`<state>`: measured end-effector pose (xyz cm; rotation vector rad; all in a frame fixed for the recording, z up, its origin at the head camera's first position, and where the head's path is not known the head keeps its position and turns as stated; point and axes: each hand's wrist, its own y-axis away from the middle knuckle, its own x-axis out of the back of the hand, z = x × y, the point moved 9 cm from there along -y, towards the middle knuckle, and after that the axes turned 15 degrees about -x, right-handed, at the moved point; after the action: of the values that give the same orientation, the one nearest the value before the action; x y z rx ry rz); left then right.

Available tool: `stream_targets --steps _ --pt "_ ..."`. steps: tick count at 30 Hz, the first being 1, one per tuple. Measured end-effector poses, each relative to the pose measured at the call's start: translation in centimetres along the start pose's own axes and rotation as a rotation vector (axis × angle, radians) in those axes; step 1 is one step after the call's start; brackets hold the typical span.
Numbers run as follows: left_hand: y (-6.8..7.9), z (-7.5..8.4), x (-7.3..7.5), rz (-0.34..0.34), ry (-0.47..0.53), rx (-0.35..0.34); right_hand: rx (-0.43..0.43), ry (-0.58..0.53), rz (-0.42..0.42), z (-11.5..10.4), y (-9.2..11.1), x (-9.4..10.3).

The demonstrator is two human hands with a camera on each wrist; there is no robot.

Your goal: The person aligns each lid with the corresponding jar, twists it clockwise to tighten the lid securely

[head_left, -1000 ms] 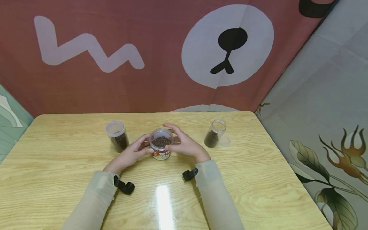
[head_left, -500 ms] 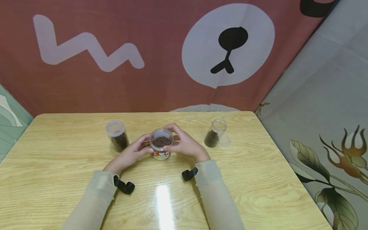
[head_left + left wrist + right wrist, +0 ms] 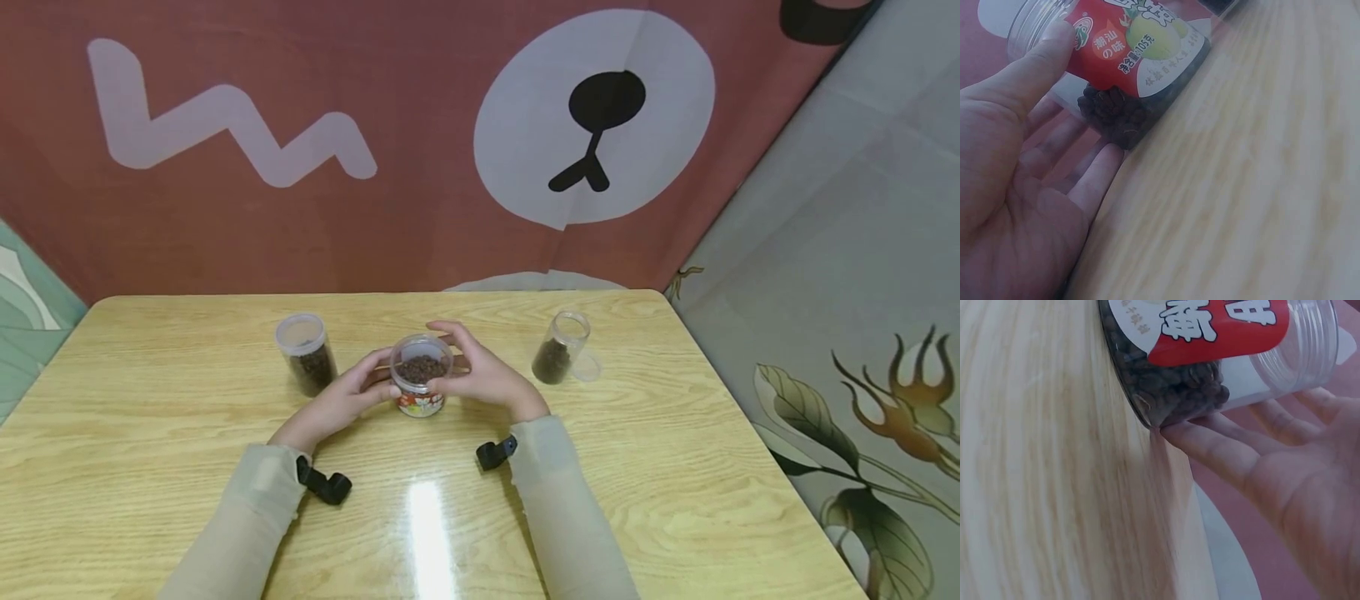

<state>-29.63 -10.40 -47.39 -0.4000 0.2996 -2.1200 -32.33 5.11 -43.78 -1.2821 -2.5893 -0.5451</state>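
A clear plastic jar (image 3: 421,388) with a red and white label stands on the table between both hands, its threaded mouth uncovered. Small dark brown pieces (image 3: 421,368) lie inside. My left hand (image 3: 347,406) holds the jar's left side, with the thumb on the label near the neck in the left wrist view and the fingers around the back. From the right, my right hand (image 3: 486,379) holds the same jar, thumb at the front below the rim. Its index finger reaches up behind the rim. In the right wrist view, several fingers (image 3: 1222,450) touch the jar's side.
A taller capped jar (image 3: 308,358) with dark contents stands left of the hands. On the right is an uncapped jar (image 3: 557,354), partly filled with dark pieces, and a clear lid (image 3: 587,367) lies beside it. The wooden table (image 3: 660,500) ends at a red cloth (image 3: 300,233).
My right index finger drew in toward the rim half a second ago and now extends outward again. The right thumb shifted slightly along the jar's front. The jar and left hand stay in place.
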Motion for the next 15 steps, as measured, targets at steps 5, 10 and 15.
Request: stream_targets --steps 5,10,15 --pt "0.08 -0.09 0.06 0.008 -0.004 0.006 0.046 -0.040 -0.078 -0.23 0.09 -0.32" --pt "-0.05 -0.01 0.01 0.007 0.007 0.003 0.064 -0.045 -0.070 -0.31 0.00 -0.14" --pt "-0.08 -0.07 -0.03 0.004 0.005 0.009 0.064 0.012 -0.006 -0.50 -0.07 0.11"
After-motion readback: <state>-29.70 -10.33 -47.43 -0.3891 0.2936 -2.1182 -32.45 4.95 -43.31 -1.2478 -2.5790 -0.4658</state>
